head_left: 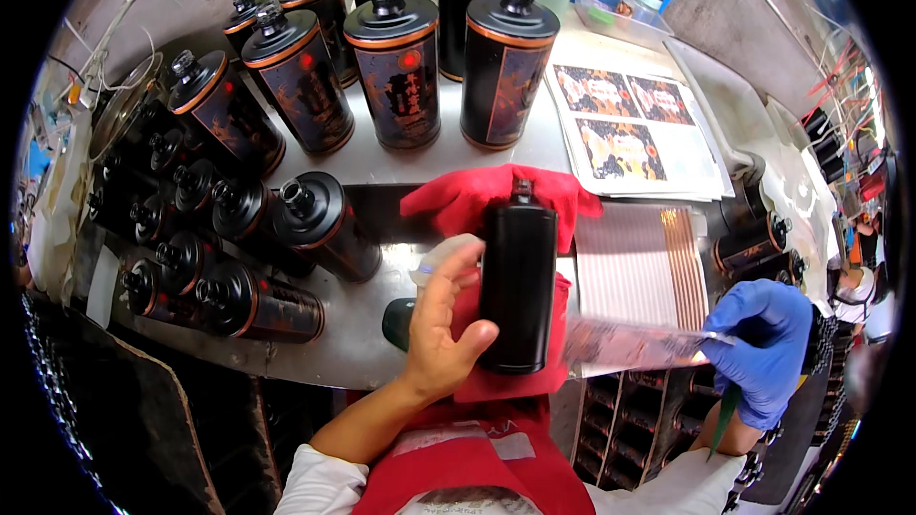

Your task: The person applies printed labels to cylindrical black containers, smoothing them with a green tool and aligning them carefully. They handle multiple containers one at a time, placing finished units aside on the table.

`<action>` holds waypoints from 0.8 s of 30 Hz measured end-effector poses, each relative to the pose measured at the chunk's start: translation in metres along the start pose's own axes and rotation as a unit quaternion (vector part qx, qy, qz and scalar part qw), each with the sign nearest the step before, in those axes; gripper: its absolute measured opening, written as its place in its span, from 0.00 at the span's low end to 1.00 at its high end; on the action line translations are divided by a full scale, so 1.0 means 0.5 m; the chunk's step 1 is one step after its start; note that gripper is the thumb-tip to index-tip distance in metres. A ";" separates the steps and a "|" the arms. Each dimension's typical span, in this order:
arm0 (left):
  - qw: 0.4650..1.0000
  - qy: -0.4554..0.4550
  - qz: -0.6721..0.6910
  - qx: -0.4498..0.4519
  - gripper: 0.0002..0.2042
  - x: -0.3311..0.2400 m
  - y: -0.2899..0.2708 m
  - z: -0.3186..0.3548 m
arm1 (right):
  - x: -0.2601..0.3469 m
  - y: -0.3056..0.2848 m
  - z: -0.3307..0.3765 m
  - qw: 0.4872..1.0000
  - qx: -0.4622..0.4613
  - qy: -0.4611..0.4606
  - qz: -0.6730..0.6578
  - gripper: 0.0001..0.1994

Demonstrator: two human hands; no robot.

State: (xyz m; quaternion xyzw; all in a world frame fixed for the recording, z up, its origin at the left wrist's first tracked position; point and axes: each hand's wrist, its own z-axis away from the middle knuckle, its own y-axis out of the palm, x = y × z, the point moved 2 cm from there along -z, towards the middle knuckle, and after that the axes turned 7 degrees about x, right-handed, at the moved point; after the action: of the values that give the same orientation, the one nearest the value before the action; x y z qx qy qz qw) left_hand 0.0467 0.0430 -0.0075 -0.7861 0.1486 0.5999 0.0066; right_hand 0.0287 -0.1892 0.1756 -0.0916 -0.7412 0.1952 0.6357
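Labelling step: my left hand (441, 324) steadies the plain black bottle (517, 288) on the red cloth (477, 193) at the counter's (353, 348) front edge; my gloved right hand (763, 348) pinches a label strip (630, 343). Next move needs square alignment.

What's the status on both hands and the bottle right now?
Left hand bare, grip on black bottle lying on red cloth. Right hand, blue glove, pinches label strip. Nothing between them.
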 end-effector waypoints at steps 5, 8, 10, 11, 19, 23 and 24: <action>0.995 0.024 0.042 0.082 0.34 -0.025 -0.020 0.019 | -0.045 0.078 -0.023 0.954 0.099 0.263 -0.104 0.07; 0.993 -0.053 0.102 0.037 0.23 -0.019 -0.016 0.001 | -0.131 0.116 -0.058 0.949 0.112 0.258 -0.145 0.08; 0.990 -0.101 0.094 -0.003 0.10 -0.011 -0.003 -0.014 | -0.183 0.125 -0.075 0.952 0.089 0.251 -0.149 0.08; 0.992 -0.110 0.050 -0.031 0.06 -0.007 0.008 -0.028 | -0.203 0.132 -0.084 0.952 0.074 0.250 -0.161 0.08; 0.986 -0.099 0.029 -0.130 0.05 0.040 -0.004 -0.075 | -0.274 0.152 -0.127 0.948 0.049 0.247 -0.193 0.09; 0.987 -0.094 0.010 -0.130 0.05 0.049 -0.011 -0.088 | -0.290 0.154 -0.143 0.948 0.052 0.254 -0.186 0.08; 0.986 -0.100 0.007 -0.131 0.05 0.050 -0.012 -0.091 | -0.292 0.154 -0.146 0.947 0.054 0.258 -0.184 0.08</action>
State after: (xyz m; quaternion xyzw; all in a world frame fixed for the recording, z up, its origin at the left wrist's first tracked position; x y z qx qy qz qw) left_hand 0.0968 0.0345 -0.0195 -0.7154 0.0727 0.6896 -0.0861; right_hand 0.1169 -0.1626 0.0206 0.0336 -0.5439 0.0843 0.8342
